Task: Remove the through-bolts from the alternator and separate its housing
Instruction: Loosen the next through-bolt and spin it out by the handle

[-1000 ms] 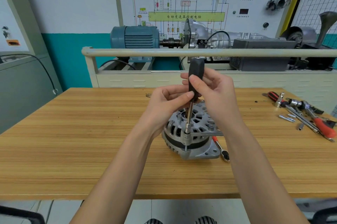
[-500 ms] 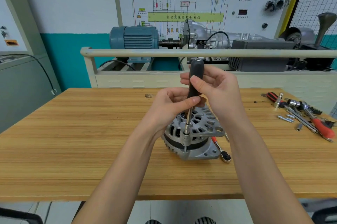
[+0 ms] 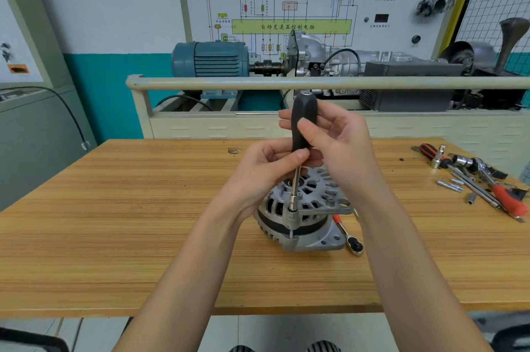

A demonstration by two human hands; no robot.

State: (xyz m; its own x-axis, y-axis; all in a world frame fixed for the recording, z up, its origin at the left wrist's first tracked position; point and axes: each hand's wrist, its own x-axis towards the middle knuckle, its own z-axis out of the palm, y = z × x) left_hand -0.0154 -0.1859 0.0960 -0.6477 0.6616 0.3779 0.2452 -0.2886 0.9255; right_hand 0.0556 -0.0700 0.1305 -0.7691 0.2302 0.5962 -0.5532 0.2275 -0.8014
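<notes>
A silver alternator (image 3: pixel 311 208) stands on the wooden table (image 3: pixel 143 222), its slotted front housing facing up. A nut driver with a black handle (image 3: pixel 304 119) stands upright, its socket tip seated on a through-bolt (image 3: pixel 292 234) at the housing's near edge. My right hand (image 3: pixel 335 145) grips the black handle with thumb and fingers. My left hand (image 3: pixel 269 168) pinches the driver's lower handle and steel shaft just below. The bolt's shank shows in the gap between the two housing halves.
A red-handled ratchet (image 3: pixel 348 237) lies against the alternator's right side. At the table's far right lie a red-handled screwdriver (image 3: pixel 507 199), sockets, an extension bar and loose bolts (image 3: pixel 450 185). Behind the table stands a railed training bench (image 3: pixel 286 83) with a blue motor.
My right hand's fingers have shifted round the handle, thumb now across its front. The driver stays upright on the same bolt, and the alternator has not moved.
</notes>
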